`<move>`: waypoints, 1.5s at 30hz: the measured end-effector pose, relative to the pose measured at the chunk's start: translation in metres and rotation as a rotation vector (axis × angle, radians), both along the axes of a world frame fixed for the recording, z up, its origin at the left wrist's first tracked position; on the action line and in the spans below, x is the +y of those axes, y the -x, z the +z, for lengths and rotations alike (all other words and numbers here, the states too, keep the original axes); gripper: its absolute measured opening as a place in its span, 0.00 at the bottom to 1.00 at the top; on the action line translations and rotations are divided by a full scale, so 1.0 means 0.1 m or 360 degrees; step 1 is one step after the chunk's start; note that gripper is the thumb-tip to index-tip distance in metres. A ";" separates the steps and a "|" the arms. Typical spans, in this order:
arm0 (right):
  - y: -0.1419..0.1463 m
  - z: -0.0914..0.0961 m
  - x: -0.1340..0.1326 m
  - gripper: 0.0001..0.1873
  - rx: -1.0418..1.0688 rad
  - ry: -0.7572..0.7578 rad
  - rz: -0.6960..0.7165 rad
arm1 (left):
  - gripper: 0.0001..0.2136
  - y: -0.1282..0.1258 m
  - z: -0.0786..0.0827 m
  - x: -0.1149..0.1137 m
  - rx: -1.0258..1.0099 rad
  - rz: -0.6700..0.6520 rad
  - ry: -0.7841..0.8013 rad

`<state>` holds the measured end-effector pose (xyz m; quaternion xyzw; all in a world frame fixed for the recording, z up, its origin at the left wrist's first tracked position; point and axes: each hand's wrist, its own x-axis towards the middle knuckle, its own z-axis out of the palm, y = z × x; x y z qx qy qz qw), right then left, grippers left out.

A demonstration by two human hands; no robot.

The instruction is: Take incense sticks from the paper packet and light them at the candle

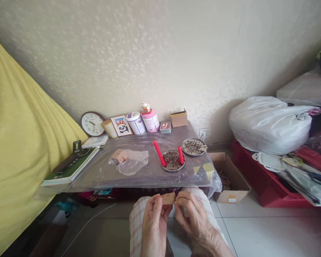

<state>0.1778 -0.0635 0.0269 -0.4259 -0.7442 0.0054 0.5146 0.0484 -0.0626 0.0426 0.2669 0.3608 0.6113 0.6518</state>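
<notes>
My left hand (pixel 154 217) is closed on a small brown cardboard matchbox (pixel 168 198) with red marks, held in front of the table's near edge, over my knees. At the box's right end, my right hand (pixel 191 212) has its fingers pinched together; what they grip is hidden. Beyond my hands, a tall red candle (pixel 159 152) leans on a round metal plate (pixel 164 168), with a shorter red candle (pixel 180 154) on the same plate. Dark bits lie around them. A second round plate (pixel 186 152) holds more dark bits and several pale matchsticks (pixel 203 147).
A clear plastic bag (pixel 136 160) with brown boxes lies on the plastic-covered table (pixel 101 167). Behind stand a clock (pixel 92 124), tubs and a small open carton (pixel 179 119). A green book (pixel 72 166) is left; a cardboard box (pixel 231 196) and red bin (pixel 270 192) are right.
</notes>
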 end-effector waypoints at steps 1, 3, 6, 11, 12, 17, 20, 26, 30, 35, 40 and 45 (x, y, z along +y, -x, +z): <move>0.00 -0.01 0.00 0.13 -0.0001 -0.0005 0.0007 | 0.04 -0.01 0.00 -0.01 -0.0006 -0.0006 -0.0008; -0.01 -0.01 0.00 0.14 0.0008 -0.0014 0.0017 | 0.04 -0.02 0.00 -0.02 -0.0016 0.0000 -0.0011; 0.00 -0.01 -0.01 0.14 0.0053 0.0029 0.0037 | 0.05 -0.03 0.00 -0.01 -0.0011 0.0045 0.0011; 0.04 0.03 -0.05 0.13 0.0081 0.0085 0.0142 | 0.07 -0.01 0.01 0.05 0.0029 0.0153 0.0026; 0.02 0.04 -0.06 0.13 0.0100 0.0098 0.0170 | 0.07 0.00 0.00 0.06 0.0028 0.0159 0.0036; -0.45 0.03 0.02 0.08 0.0295 0.0106 -0.0294 | 0.11 0.12 -0.08 0.12 0.0006 0.0157 0.0112; -1.06 -0.10 0.21 0.02 0.0412 0.0123 -0.0730 | 0.14 0.18 -0.14 0.15 -0.0052 0.0069 0.0164; -2.11 -0.53 0.63 0.06 0.0450 0.0506 -0.1131 | 0.12 0.12 -0.14 0.14 -0.0273 -0.0104 0.0170; -2.27 -0.62 0.79 0.08 0.0532 0.0665 -0.1175 | 0.12 0.08 -0.07 0.15 -0.0390 -0.0149 0.0214; -1.76 -0.27 0.68 0.17 0.0735 0.0663 -0.0910 | 0.11 0.05 -0.03 0.19 -0.0482 -0.0112 0.0317; -0.69 0.17 0.28 0.13 0.0688 0.0849 0.0046 | 0.11 -0.01 -0.01 0.22 -0.0476 -0.0108 0.0350; -0.01 0.28 0.09 0.16 0.0640 0.0877 0.0488 | 0.14 0.01 -0.02 0.23 -0.0441 -0.0151 0.0255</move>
